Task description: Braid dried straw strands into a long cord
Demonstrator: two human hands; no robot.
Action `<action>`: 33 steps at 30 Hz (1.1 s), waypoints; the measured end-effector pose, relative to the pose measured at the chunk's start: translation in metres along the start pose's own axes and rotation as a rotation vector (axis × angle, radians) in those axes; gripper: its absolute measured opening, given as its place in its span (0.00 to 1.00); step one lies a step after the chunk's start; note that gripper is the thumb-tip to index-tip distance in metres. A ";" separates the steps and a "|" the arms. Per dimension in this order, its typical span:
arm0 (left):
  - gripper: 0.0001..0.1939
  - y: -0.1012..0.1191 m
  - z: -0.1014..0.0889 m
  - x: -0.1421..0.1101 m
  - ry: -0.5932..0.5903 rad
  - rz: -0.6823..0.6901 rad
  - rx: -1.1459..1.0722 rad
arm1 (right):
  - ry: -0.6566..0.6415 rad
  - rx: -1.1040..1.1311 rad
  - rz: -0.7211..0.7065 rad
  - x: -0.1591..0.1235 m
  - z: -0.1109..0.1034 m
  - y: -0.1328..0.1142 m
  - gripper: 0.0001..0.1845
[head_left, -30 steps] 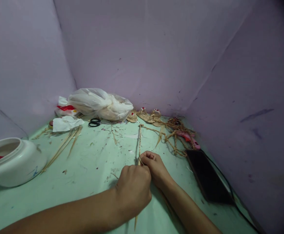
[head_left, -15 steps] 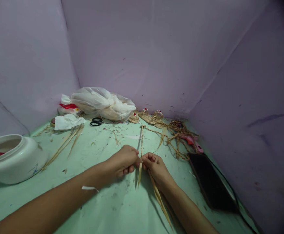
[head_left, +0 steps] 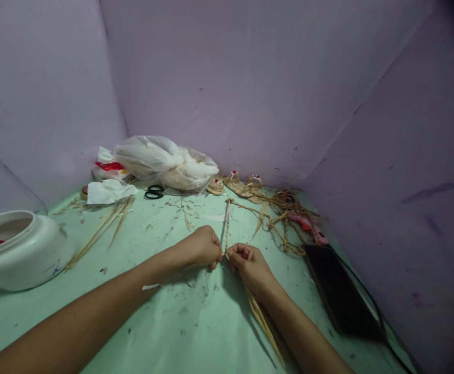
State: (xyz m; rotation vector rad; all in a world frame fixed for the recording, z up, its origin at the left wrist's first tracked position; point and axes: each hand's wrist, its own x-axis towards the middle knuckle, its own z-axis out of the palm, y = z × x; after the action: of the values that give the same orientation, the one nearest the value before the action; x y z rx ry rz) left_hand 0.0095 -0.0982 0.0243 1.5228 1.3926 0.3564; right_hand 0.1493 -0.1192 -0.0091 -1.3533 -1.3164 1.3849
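With our right hand (head_left: 249, 265) we pinch the lower end of a thin straw braid (head_left: 227, 226) between thumb and fingertips, while our left hand (head_left: 205, 248) is closed on a strand just beside it – how much it grips is hidden by the fingers. The braid runs away from us over the green cover (head_left: 196, 322), then bends right towards a tangle of braided cord (head_left: 285, 228), and loose straw strips (head_left: 264, 322) trail below our right hand. Beyond lie black-handled scissors (head_left: 154, 192) – near a knotted plastic bag (head_left: 164, 161) – and small woven slippers (head_left: 237, 186).
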 end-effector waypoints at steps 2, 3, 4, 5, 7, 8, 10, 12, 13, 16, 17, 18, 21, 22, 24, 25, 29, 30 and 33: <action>0.06 0.004 -0.001 -0.002 -0.032 -0.036 -0.029 | -0.007 0.004 -0.017 0.000 0.000 0.001 0.09; 0.07 0.006 -0.002 -0.003 -0.064 -0.066 -0.060 | -0.012 0.008 -0.023 0.000 0.001 0.002 0.10; 0.08 0.009 -0.003 -0.004 -0.105 -0.097 -0.101 | -0.020 0.014 -0.030 0.000 0.001 0.002 0.10; 0.08 0.012 -0.003 -0.004 -0.148 -0.122 -0.149 | -0.030 0.022 -0.039 0.001 0.001 0.003 0.11; 0.07 0.014 -0.002 -0.004 -0.185 -0.149 -0.238 | -0.039 0.035 -0.049 0.001 0.001 0.003 0.11; 0.06 0.014 -0.001 -0.003 -0.170 -0.155 -0.263 | -0.034 0.035 -0.049 0.000 0.000 0.002 0.11; 0.05 0.012 0.000 0.000 -0.119 -0.155 -0.271 | -0.037 0.021 -0.036 0.000 -0.003 0.000 0.11; 0.05 0.009 0.000 0.002 -0.091 -0.145 -0.250 | -0.073 -0.008 -0.013 -0.001 -0.008 -0.004 0.10; 0.04 0.007 0.000 0.002 -0.094 -0.133 -0.245 | -0.099 -0.023 -0.002 -0.001 -0.010 -0.006 0.10; 0.03 0.004 0.001 0.002 -0.102 -0.087 -0.254 | -0.132 -0.053 0.015 -0.001 -0.015 -0.009 0.10; 0.03 0.004 0.002 0.001 -0.089 -0.061 -0.260 | -0.125 -0.059 0.012 -0.001 -0.015 -0.008 0.10; 0.03 0.004 0.004 0.001 -0.062 -0.029 -0.269 | -0.114 -0.064 0.006 -0.001 -0.014 -0.007 0.10; 0.04 0.004 0.012 0.001 0.023 -0.012 -0.373 | -0.067 -0.094 -0.032 -0.001 -0.011 -0.003 0.10; 0.05 0.003 0.014 0.002 0.032 -0.041 -0.421 | -0.053 -0.103 -0.055 -0.002 -0.009 -0.002 0.10; 0.07 0.002 0.018 0.003 0.010 -0.123 -0.518 | -0.035 -0.110 -0.119 -0.003 -0.007 0.000 0.10; 0.08 0.001 0.018 0.004 -0.011 -0.164 -0.563 | -0.027 -0.111 -0.153 -0.004 -0.006 0.000 0.10; 0.10 -0.001 0.015 0.002 -0.096 -0.215 -0.663 | 0.007 -0.135 -0.206 -0.005 -0.005 0.001 0.09; 0.09 -0.001 0.014 0.001 -0.112 -0.183 -0.650 | 0.017 -0.146 -0.199 -0.004 -0.005 0.002 0.09; 0.06 0.002 0.012 -0.004 -0.088 -0.080 -0.563 | 0.036 -0.203 -0.195 -0.003 -0.007 0.005 0.08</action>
State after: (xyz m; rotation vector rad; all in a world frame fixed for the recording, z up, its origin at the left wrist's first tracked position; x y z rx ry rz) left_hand 0.0189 -0.1072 0.0219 1.0049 1.1528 0.5694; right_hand 0.1568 -0.1218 -0.0129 -1.3337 -1.5535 1.1151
